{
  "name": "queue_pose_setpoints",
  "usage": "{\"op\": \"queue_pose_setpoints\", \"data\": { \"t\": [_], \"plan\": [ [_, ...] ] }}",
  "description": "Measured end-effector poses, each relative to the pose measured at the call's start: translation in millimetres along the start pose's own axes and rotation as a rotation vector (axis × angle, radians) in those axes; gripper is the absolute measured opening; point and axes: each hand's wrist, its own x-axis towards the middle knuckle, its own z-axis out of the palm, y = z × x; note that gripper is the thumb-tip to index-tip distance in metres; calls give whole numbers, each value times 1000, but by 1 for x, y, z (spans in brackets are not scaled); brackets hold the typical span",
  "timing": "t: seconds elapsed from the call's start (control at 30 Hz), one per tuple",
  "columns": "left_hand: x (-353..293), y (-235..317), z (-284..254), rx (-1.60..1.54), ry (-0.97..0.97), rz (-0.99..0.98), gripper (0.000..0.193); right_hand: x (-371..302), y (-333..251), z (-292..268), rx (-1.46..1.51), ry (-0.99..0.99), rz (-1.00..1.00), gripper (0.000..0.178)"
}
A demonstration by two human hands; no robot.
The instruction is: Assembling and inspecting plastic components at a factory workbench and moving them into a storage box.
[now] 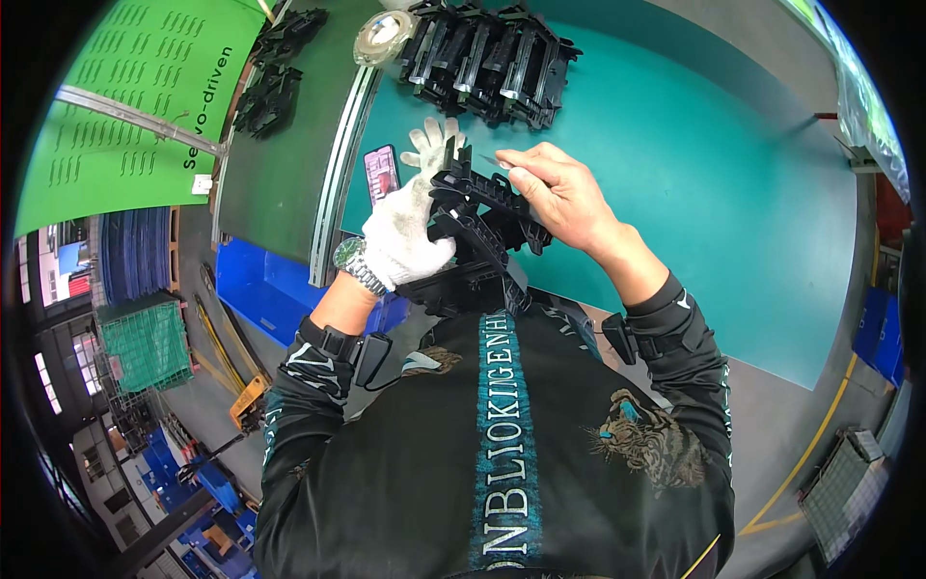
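My left hand (400, 232), in a white glove with a metal-banded watch at the wrist, holds a black plastic frame part (482, 207) in front of my body. Its thumb presses against the part's near side while the fingers reach out along the left side. Bare, my right hand (564, 193) is at the part's upper right. Thumb and forefinger pinch a small thin blade (492, 159), its tip pointing left towards the part's upper end. Most of the blade is hidden by the fingers.
A row of similar black frames (492, 63) stands at the far side of the green table (694, 193). Beside it lies a roll of tape (383, 39). A phone (381, 174) lies left of my glove. More black parts (270, 96) rest on the dark conveyor belt (280, 183); below is a blue bin (256, 289).
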Motion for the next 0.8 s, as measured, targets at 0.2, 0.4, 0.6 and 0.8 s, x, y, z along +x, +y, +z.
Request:
{"op": "queue_pose_setpoints", "data": {
  "t": [0.2,0.4,0.6,0.8],
  "plan": [
    [0,2,-4,22,-7,11,93,12,2,3,95,-71,-4,28],
    [-2,-2,-5,31,-36,49,89,14,11,-2,-14,-23,255,27],
    [7,7,-2,-33,-16,2,77,4,13,-4,382,-36,194,25],
    [8,3,3,40,-30,42,67,14,15,-11,186,23,300,23]
  ]
}}
